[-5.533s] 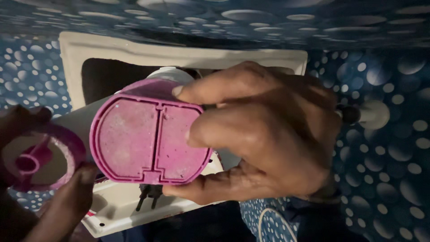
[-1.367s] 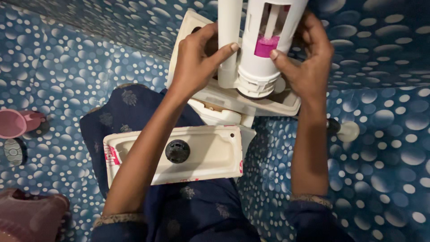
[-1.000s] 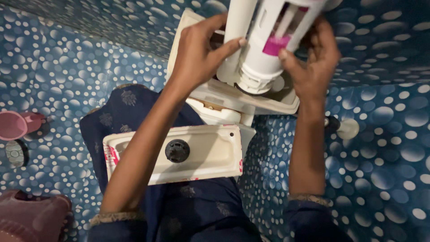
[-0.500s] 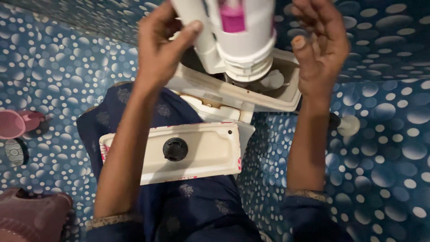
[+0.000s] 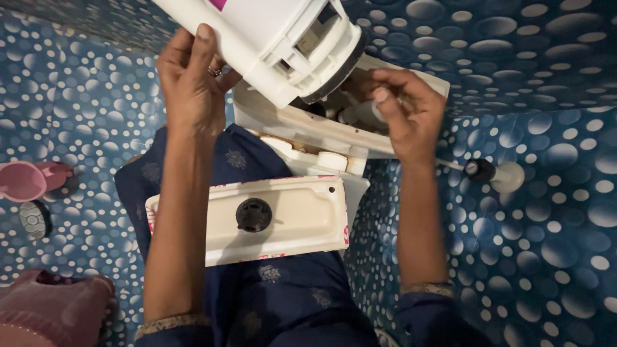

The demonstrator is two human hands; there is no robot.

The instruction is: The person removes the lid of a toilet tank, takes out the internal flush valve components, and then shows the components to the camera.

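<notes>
Blue bubble-patterned tiles surround you. Nearest, at 6 o'clock, the cistern lid [image 5: 257,222] rests on your lap. Your left hand [image 5: 193,90] grips the white flush valve [image 5: 270,38] at 12 o'clock; it looks light, rigid and slick, so hold its body, not the seal. Your right hand [image 5: 405,106], fingers curled, reaches into the open tank [image 5: 308,125]. Half a second ago that hand was spread open and the valve hung upright over the tank.

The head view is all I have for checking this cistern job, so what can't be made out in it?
- White flush valve held by the left hand: its upper part is cut off by the top edge.
- Inside of the open cistern: mostly hidden by the valve and the right hand.
- What the right hand's fingertips touch: dark and covered.
- Pink things at left: cut by the edge.
</notes>
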